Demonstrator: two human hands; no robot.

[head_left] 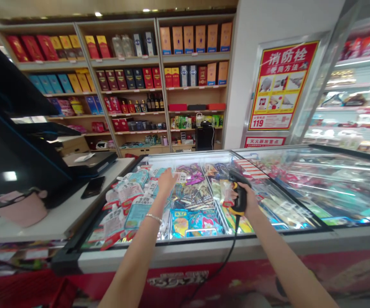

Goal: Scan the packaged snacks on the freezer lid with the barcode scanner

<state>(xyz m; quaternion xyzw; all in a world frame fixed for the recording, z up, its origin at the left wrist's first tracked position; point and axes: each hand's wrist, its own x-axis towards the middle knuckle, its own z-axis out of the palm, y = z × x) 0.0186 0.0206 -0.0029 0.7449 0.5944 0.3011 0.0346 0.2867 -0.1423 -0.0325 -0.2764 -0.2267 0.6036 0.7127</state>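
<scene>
My right hand (247, 199) is wrapped round a black and yellow corded scanner (240, 196), held above the glass top of the freezer (204, 248). A small clear and red pouch (227, 193) shows beside the scanner; how it is held is unclear. My left hand (167, 182), with a bracelet on the wrist, reaches over the glass beside the blue and white pouches (138, 211). Its fingers are partly hidden and blurred, so whether it holds anything cannot be made out. Several red-capped pouches (129, 191) lie at the left of the freezer top.
A counter (60, 214) at the left bears a black phone (93, 187), a pink container (21, 209) and a dark screen stand (27, 149). Shelves of boxes (140, 79) stand behind. The freezer's dark frame (281, 192) crosses the right side. The scanner's cable hangs over the front edge.
</scene>
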